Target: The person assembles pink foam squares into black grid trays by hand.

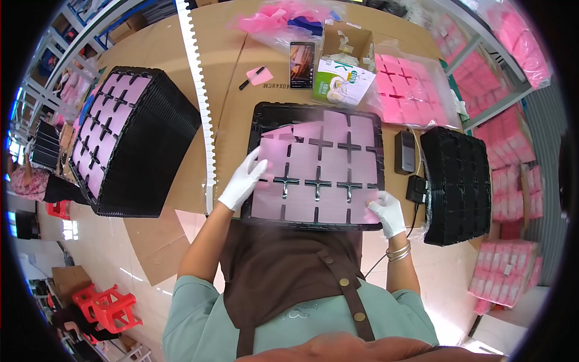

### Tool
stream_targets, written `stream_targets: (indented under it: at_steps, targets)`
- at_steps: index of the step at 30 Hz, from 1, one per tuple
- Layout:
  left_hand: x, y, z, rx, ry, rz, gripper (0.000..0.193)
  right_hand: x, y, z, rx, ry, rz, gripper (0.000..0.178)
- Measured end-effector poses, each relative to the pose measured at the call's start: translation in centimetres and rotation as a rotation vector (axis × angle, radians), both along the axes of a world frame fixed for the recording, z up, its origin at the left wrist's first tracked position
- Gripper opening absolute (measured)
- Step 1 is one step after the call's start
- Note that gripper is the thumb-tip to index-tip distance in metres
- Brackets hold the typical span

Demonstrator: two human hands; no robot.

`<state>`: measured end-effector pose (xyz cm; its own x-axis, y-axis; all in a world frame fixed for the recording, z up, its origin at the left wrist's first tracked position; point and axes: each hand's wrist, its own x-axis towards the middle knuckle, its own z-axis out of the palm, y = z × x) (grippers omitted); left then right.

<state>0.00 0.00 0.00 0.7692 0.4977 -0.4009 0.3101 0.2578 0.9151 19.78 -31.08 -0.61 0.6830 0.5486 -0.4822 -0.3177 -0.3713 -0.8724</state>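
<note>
A black plastic tray point(256, 122) lies on the cardboard-covered table in front of me. Over it spreads a thin pink sheet point(301, 207) with cross-shaped cutouts, through which the tray's black ridges show. At the upper left the sheet is raised, folded and blurred, baring that corner of the tray. My left hand point(240, 183), in a white glove, grips the sheet at its left side. White-gloved too, my right hand point(388, 214) pinches the sheet by the tray's lower right corner. The fingertips of both hands are partly blurred.
A tall stack of black trays point(154, 142) stands left, another tray stack point(456, 184) right. Beyond the tray are a phone point(301, 65), an open box point(344, 82), bagged pink sheets point(410, 90) and a cutter knife point(252, 78). A power bank point(405, 152) and cabled adapter point(416, 189) lie right.
</note>
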Motion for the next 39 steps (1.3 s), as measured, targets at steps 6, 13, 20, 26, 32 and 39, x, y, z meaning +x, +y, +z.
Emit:
stream_targets:
  at_steps: [6,13,20,26,32,39]
  targets:
    - [3.9,2.8,1.2,-0.049,0.000,0.111,0.038,0.7,-0.2,-0.6,0.059,-0.011,0.004,0.018]
    - [5.9,2.2,1.7,0.387,-0.170,-0.005,0.058,0.4,0.1,-0.4,0.020,-0.023,0.003,0.018]
    - [2.6,3.4,-2.5,0.456,-0.025,0.249,0.062,0.2,-0.2,-0.1,0.040,0.014,-0.044,0.024]
    - [-0.5,1.4,-1.1,0.563,-0.045,0.359,0.052,-0.3,-0.3,-0.3,0.057,-0.107,-0.054,0.028]
    - [-2.4,0.0,-0.8,0.591,-0.055,0.398,0.043,-0.3,0.4,-0.3,0.046,-0.083,-0.046,0.030]
    - [-4.7,-0.6,-1.5,0.679,0.028,0.365,0.039,0.3,-0.4,-0.3,0.016,-0.151,-0.073,0.028]
